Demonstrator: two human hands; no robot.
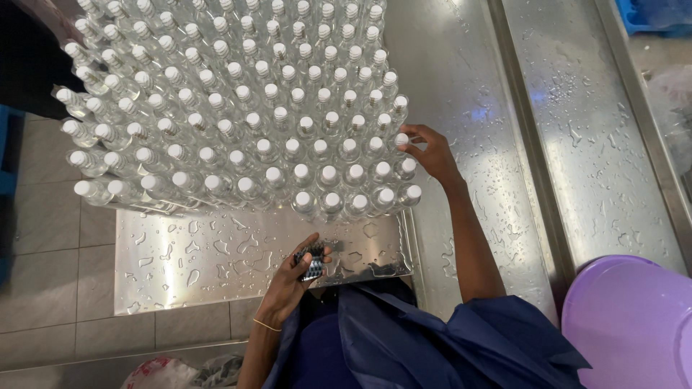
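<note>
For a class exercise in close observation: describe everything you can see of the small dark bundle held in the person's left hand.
The dark bundle is a small stack of thin, dark, slightly shiny pieces, apparently plastic, though what they are is too small to tell. The left hand grips it between thumb and fingers, tilted, over the wet steel table just in front of the rows of white-capped clear bottles. Only that hand touches it; the right hand is away at a bottle on the block's right edge.

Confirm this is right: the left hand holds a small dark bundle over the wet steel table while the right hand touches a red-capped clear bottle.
Not quite: the caps are white. In the head view the right hand touches a white-capped clear bottle; the left hand does hold the small dark bundle over the wet steel table.
</note>
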